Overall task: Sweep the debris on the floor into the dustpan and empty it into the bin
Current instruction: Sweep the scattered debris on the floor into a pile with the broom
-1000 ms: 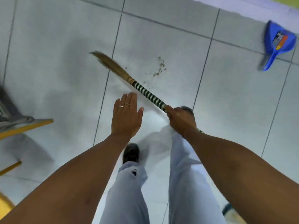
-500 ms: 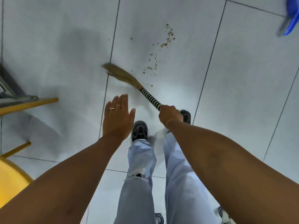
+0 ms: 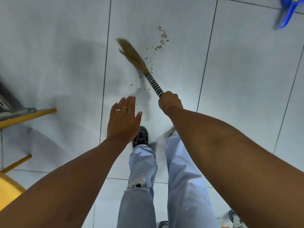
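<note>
My right hand (image 3: 170, 102) grips the black-and-white striped handle of a short straw broom (image 3: 134, 55). Its blurred bristles point up and left over the white tiled floor. Brown debris (image 3: 160, 42) lies scattered just right of the bristles, with a few crumbs nearer the handle. My left hand (image 3: 122, 120) hovers flat with fingers together, palm down, holding nothing, left of the broom handle. A blue dustpan (image 3: 288, 12) lies at the top right corner, partly cut off. No bin is in view.
Yellow furniture legs with a grey metal bracket (image 3: 24, 114) stand at the left, and a yellow seat edge (image 3: 8, 191) at the lower left. My legs in light jeans and a black shoe (image 3: 141, 137) are below the hands. Open tiles surround the debris.
The broom head has swung right, toward the debris. My right hand moved slightly right and forward with it. The view shifted a little; my left hand stays flat.
</note>
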Tool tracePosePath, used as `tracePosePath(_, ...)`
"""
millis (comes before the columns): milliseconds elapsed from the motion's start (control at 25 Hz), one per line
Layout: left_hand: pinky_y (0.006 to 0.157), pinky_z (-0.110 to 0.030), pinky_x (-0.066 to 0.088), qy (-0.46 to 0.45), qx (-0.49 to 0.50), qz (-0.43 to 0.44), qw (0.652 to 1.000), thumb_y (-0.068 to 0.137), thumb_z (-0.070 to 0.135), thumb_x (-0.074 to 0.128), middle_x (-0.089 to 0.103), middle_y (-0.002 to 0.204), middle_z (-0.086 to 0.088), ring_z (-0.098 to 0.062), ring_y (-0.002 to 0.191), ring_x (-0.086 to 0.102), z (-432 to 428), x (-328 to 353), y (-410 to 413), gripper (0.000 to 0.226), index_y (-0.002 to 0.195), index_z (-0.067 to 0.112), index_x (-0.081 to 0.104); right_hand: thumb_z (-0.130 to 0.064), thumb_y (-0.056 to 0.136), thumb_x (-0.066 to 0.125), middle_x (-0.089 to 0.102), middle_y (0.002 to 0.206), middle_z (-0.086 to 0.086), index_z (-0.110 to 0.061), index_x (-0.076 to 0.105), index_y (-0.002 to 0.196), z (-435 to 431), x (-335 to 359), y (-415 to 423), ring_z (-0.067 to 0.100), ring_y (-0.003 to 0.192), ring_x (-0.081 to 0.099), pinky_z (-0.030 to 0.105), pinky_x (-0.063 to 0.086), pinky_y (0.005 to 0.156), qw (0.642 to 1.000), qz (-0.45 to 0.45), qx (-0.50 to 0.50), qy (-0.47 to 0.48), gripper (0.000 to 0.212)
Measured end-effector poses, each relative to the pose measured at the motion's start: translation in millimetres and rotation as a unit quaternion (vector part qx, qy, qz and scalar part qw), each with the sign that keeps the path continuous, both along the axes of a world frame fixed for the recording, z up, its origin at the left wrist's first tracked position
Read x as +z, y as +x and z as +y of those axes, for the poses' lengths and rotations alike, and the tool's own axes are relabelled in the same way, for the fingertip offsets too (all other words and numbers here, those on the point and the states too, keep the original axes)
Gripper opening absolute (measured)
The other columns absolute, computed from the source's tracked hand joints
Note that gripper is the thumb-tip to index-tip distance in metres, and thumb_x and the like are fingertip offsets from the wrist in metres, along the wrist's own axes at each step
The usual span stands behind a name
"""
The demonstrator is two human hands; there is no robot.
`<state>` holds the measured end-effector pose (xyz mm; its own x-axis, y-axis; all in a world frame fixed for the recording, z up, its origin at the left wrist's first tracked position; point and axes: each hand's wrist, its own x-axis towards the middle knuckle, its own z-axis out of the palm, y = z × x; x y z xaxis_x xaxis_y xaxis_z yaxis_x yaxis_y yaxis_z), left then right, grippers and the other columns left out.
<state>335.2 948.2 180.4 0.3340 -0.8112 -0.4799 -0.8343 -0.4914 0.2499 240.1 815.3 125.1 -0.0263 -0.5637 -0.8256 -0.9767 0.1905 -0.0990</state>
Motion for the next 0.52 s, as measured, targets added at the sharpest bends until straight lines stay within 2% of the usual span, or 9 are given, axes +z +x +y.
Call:
tracePosePath(80,0.115,-0.045,0.023,0.002,0.023,0.007,1.0,0.095,0.029,0.045,0.041,0.145,-0.017,-0.032,0.138,0.033,-3,-1,-5,0.055,0.141,0.003,0.029,-0.019,0.095,0.041,0.062,0.118,0.012,-0.013,0.055,0.125,0,0,-11,0.03,0.101,0.06,0.032,0.044,0.075,0.999,-0.032,0.031,-0.021,0.034)
tracePosePath(160,0.116,-0.044,0.022,0.003,0.076,0.015,0.997,0.095,0.029,0.042,0.04,0.146,-0.017,-0.031,0.139,0.031,-6,-1,-12,0.055,0.142,0.005,0.027,-0.022,0.097,0.036,0.065,0.108,0.014,-0.019,0.05,0.13,7,1,-30,0.03,0.083,0.055,0.032,0.04,0.068,0.993,-0.074,0.08,-0.055,0.036)
tracePosePath(280,0.115,-0.045,0.024,0.009,0.155,0.017,0.988,0.096,0.029,0.041,0.041,0.145,-0.016,-0.03,0.138,0.032,-6,-1,-23,0.054,0.142,0.005,0.026,-0.028,0.1,0.034,0.065,0.097,0.016,-0.022,0.045,0.134,24,4,-62,0.03,0.07,0.052,0.033,0.042,0.06,0.971,-0.093,0.189,-0.11,0.036)
tracePosePath(400,0.115,-0.045,0.024,0.017,0.17,0.018,0.985,0.096,0.029,0.041,0.041,0.144,-0.016,-0.03,0.137,0.033,-4,-3,-33,0.053,0.141,0.005,0.026,-0.031,0.101,0.032,0.064,0.101,0.015,-0.024,0.04,0.137,37,7,-90,0.034,0.079,0.063,0.034,0.046,0.06,0.938,-0.088,0.323,-0.093,0.037)
tracePosePath(520,0.113,-0.046,0.027,0.026,0.15,0.02,0.988,0.096,0.029,0.042,0.042,0.144,-0.018,-0.033,0.135,0.035,-7,-2,-42,0.053,0.141,0.005,0.027,-0.021,0.1,0.035,0.06,0.113,0.013,-0.021,0.042,0.134,38,2,-108,0.036,0.093,0.064,0.037,0.046,0.064,0.912,-0.033,0.41,-0.006,0.035)
